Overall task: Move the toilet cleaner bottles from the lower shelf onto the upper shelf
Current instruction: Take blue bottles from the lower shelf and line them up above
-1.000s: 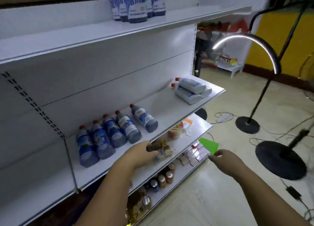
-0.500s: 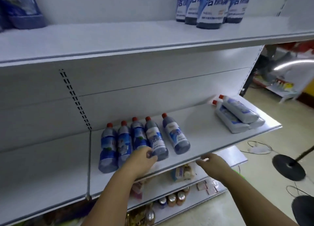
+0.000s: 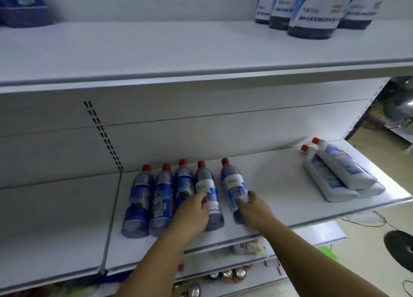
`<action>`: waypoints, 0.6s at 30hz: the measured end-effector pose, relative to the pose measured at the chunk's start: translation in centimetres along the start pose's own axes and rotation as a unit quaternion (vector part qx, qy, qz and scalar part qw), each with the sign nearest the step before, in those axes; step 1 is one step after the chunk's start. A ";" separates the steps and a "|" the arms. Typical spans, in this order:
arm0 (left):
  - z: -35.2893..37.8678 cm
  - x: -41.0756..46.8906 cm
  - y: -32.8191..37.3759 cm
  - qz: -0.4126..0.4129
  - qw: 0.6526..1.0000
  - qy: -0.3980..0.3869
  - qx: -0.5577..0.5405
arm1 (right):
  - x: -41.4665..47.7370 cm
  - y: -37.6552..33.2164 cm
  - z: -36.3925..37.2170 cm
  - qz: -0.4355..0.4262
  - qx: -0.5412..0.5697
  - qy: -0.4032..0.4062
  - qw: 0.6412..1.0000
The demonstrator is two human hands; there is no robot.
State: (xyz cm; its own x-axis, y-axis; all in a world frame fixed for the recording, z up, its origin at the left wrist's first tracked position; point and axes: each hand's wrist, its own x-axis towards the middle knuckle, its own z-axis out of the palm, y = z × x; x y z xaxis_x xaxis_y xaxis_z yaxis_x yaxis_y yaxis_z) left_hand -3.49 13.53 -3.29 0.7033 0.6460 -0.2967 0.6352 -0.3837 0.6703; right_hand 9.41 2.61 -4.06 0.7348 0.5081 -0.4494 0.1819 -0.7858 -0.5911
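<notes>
Cleaner bottles (image 3: 138,196) — dark blue, red-capped, blue-white labelled; lower shelf (image 3: 279,185) white; stacked bottles (image 3: 342,169) — white, red-capped.

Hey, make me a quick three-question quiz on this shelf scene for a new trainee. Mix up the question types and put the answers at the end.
1. How many blue bottles with red caps lie on the lower shelf?
2. True or false: the left hand grips the fourth bottle from the left, and the right hand grips the fifth bottle, which lies a little apart from the row.
3. Where are the white bottles?
A. in a box
B. stacked lying down at the lower shelf's right end
C. hanging from hooks

Key: 1. five; 2. true; 3. B
</notes>
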 end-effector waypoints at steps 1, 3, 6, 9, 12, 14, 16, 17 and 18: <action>0.1 0.2 0.3 -0.018 1.000 0.003 -0.002 | 0.2 0.0 0.2 -0.007 -0.009 -0.012 1.000; 0.5 0.6 0.9 -0.053 0.998 0.018 0.009 | 0.7 -0.1 0.2 -0.026 -0.022 -0.030 0.999; 1.3 1.2 1.9 -0.095 0.993 0.047 0.060 | 1.5 -0.1 -0.7 -0.029 -0.018 -0.062 0.997; 1.8 2.1 3.4 -0.134 0.981 0.075 0.115 | 2.0 1.0 -1.5 0.054 0.194 -0.098 0.975; 2.2 3.3 5.2 -0.183 0.978 0.072 0.074 | 1.8 3.1 -2.6 0.114 0.354 -0.155 0.915; 2.6 3.9 6.2 -0.229 0.972 0.050 0.026 | 1.3 4.5 -3.4 0.112 0.409 -0.184 0.887; 3.0 4.4 7.0 -0.252 0.967 0.023 0.018 | 1.1 5.8 -4.3 0.091 0.429 -0.202 0.876; 3.2 4.4 7.4 -0.266 0.964 0.008 -0.001 | 1.0 6.5 -4.9 0.078 0.429 -0.209 0.875; 3.5 4.5 7.6 -0.275 0.961 -0.007 -0.026 | 0.9 7.0 -5.5 0.066 0.429 -0.211 0.876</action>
State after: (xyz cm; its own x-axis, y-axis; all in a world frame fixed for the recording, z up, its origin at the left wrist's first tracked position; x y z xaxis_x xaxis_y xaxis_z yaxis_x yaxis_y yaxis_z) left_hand 5.64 11.21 -1.98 0.2696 0.7324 -0.6252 0.8955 0.0481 0.4425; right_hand 14.95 -4.39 -4.96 0.3720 0.6598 -0.6529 -0.5785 -0.3852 -0.7190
